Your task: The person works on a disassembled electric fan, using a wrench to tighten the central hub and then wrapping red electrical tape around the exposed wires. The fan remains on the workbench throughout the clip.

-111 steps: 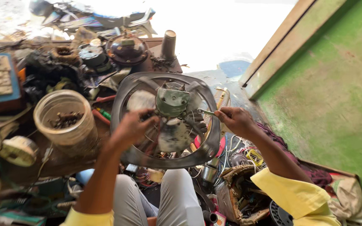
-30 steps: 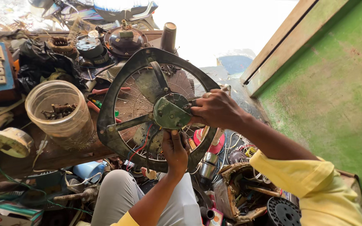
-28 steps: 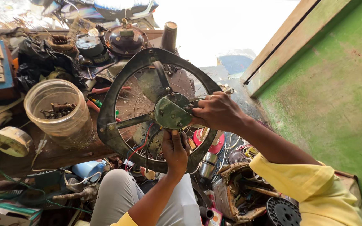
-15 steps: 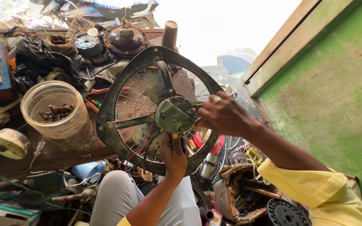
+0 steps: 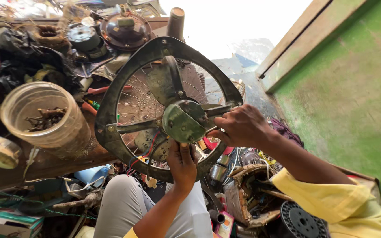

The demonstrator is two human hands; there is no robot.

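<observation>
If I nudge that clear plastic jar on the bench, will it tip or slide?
The clear plastic jar looks wide and squat, so it would probably slide rather than tip. Only a small heap of dark metal bits shows inside, so it is likely light. Its thin open wall may flex if squeezed.

A cluttered wooden bench [image 5: 45,165] carries a plastic jar [image 5: 45,119] (screws inside).

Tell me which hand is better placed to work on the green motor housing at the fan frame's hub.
Probably the right hand: it sits beside the motor housing at the hub, fingers curled by its edge. The left hand is under the fan frame, gripping its lower rim and steadying it.
</observation>
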